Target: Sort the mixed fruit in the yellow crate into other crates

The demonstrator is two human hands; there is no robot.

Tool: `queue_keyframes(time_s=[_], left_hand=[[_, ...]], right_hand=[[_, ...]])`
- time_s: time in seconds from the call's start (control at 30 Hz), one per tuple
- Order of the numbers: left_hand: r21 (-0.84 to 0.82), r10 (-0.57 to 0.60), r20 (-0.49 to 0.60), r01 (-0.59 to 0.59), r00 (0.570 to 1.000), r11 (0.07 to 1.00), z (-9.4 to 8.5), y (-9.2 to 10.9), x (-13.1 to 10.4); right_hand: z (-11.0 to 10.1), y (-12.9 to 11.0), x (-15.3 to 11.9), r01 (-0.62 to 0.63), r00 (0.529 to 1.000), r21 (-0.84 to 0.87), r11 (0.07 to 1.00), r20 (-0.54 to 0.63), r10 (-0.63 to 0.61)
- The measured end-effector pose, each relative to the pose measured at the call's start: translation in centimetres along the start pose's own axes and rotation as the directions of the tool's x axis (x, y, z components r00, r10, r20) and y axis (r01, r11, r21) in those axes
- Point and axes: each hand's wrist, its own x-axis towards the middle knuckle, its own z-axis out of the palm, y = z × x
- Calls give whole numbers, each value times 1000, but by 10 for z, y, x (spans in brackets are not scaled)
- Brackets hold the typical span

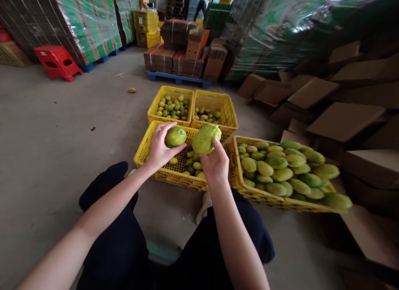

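My left hand (161,148) is closed around a green fruit (176,136), over the left part of the near yellow crate (174,178). To its right, my right hand (215,163) holds a larger, bumpy yellow-green fruit (205,139) from below, with the thumb on its side. The two held fruits are close together but apart. Smaller green and yellow fruits (197,165) lie in the near crate below them, partly hidden by my hands.
A full yellow crate of fruits (282,173) stands at the right. Beyond the near crate are two yellow crates (170,88) (232,111) with fruits. Cardboard boxes (346,119) crowd the right side. A red stool (58,62) and a loose fruit (132,90) are on the floor.
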Motion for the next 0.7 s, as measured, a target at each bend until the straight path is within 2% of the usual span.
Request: queue_keyframes(time_s=[0.07,0.13,0.2,0.27,0.33,0.37,0.43,0.53,0.63,0.7], left_hand=[[-224,-158,33,161,987,961,0,4,1],[-472,-352,148,379,924,796,0,8,3],[-624,-507,316,578,802,526,-1,10,6],[-663,-602,449,698,661,271,-1,11,8],[-649,-658,522,753,543,106,-2,12,9],[-641,-673,544,765,500,50,-2,12,10],[-642,-682,575,766,452,-33,-1,14,11],[-668,-698,584,734,415,-123,1,17,12],[-684,-750,555,711,360,-165,4,20,13],[-681,-758,552,712,346,-171,6,20,13]], right_hand=[[-2,-1,0,-59,998,50,997,-1,59],[-3,-1,0,-131,991,89,987,16,130],[-1,-1,-1,-193,981,101,976,10,193],[2,1,-2,-218,975,103,971,-30,222],[5,4,-3,-238,969,105,966,-48,244],[6,6,-3,-253,965,111,961,-43,259],[8,9,-3,-290,954,145,946,-32,298],[11,12,-2,-358,925,222,907,-49,377],[12,13,1,-434,884,226,872,-83,461],[12,14,2,-448,869,208,870,-127,478]])
